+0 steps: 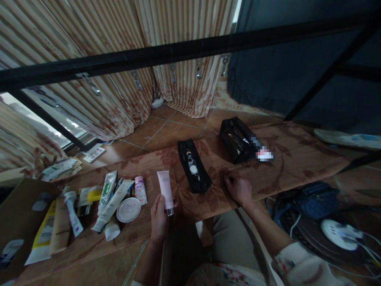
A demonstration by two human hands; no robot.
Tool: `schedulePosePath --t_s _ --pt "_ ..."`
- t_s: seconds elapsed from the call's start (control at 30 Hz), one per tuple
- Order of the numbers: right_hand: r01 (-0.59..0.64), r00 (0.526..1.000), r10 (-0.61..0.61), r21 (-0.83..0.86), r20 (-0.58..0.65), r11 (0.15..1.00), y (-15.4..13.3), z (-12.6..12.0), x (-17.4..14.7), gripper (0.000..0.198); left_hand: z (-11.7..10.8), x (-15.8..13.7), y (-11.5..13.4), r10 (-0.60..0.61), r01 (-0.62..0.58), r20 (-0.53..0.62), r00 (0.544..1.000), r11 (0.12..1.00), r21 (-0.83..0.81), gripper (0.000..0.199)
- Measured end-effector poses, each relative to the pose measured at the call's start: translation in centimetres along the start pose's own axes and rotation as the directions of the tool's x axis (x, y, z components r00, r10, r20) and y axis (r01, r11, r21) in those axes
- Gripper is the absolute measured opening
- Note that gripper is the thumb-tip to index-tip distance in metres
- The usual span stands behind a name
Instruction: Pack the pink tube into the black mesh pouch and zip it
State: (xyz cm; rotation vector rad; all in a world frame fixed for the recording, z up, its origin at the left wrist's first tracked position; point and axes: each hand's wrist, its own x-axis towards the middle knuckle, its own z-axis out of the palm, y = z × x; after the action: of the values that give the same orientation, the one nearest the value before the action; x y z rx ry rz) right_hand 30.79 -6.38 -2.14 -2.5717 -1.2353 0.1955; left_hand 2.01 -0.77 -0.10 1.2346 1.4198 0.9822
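My left hand (160, 216) is closed around a pale pink squeeze tube (165, 186), its silver cap pointing down toward me. Just right of the tube stands a narrow black pouch (195, 171), unzipped, with small cosmetic items inside. My right hand (239, 188) rests on the cloth to the right of this pouch, its fingers loosely bent with a gap at the thumb and nothing seen in them. A second black pouch (236, 139), also unzipped, lies beyond the right hand and holds several items.
On the left of the brown patterned cloth (143, 226) lie several tubes, a round white-lidded tub (129, 209) and a pink-capped bottle (140, 190). A cardboard box (22, 214) borders them. A black metal bar (166, 53) with hooks crosses ahead. A power strip (339, 234) sits at lower right.
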Motion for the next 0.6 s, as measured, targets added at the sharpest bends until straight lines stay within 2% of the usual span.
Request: schedulePosePath --t_s 0.13,0.27,0.4,0.5,0.6 --pt "0.02 1.0 -0.02 0.003 -0.009 1.0 0.0 0.1 0.1 0.033 0.0 0.2 -0.7 -0.02 0.035 0.075 0.997 0.978 -0.206 0.05" --pt "0.016 1.0 -0.016 -0.01 -0.017 1.0 0.1 0.3 0.1 0.034 0.4 0.2 -1.2 0.037 -0.02 0.075 0.996 0.975 -0.221 0.057" --pt "0.022 1.0 -0.022 0.01 -0.016 1.0 0.1 0.3 0.0 0.033 0.5 0.2 -1.2 0.011 0.005 0.084 0.996 0.983 -0.186 0.057" --pt "0.038 0.999 -0.038 0.022 -0.017 0.999 0.1 0.3 0.0 0.033 0.2 0.3 0.1 -0.03 0.051 0.106 0.994 0.977 -0.205 0.057" --pt "0.045 0.999 -0.045 0.018 -0.003 0.999 0.0 0.3 0.0 0.033 0.3 0.1 3.2 -0.067 0.1 0.118 0.991 0.949 -0.3 0.054"
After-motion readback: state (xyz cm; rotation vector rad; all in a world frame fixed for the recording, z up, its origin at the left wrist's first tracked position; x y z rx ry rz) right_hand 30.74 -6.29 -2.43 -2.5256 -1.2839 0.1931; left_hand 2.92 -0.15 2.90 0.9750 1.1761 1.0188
